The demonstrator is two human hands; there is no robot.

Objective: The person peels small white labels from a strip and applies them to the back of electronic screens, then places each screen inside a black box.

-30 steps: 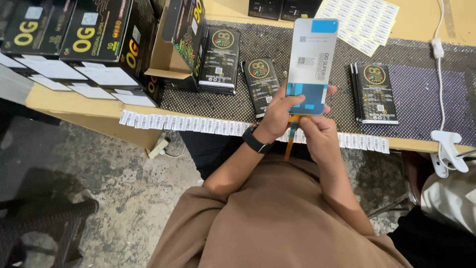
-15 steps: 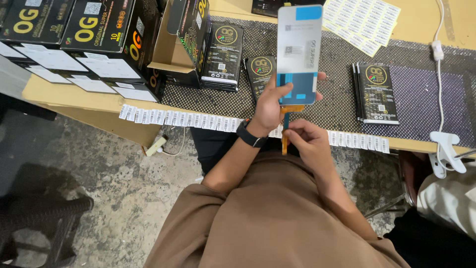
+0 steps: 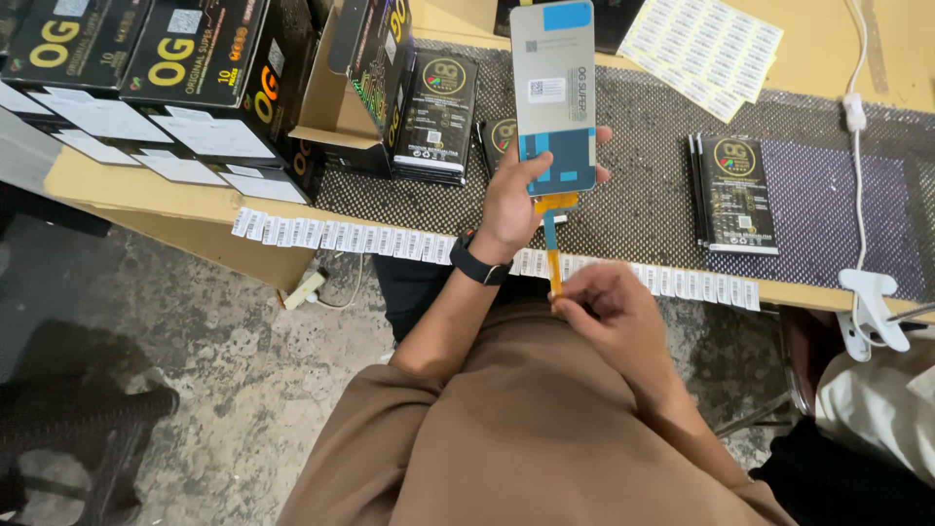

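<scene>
Phone display panel (image 3: 553, 93): grey back with blue patches, held upright in my left hand (image 3: 513, 200) above the table's (image 3: 146, 200) near edge. Orange flex ribbon (image 3: 553, 244): hangs from the panel's lower end; my right hand (image 3: 609, 307) pinches its lower tip. Black wristwatch (image 3: 480, 261): on my left wrist. Black mesh mat (image 3: 653, 185): covers the tabletop's middle. Small black flat packets (image 3: 735, 195): on the mat, right of the panel. Black cartons (image 3: 205, 68): stacked at the far-left corner. White label strip (image 3: 341, 237): along the near edge.
</scene>
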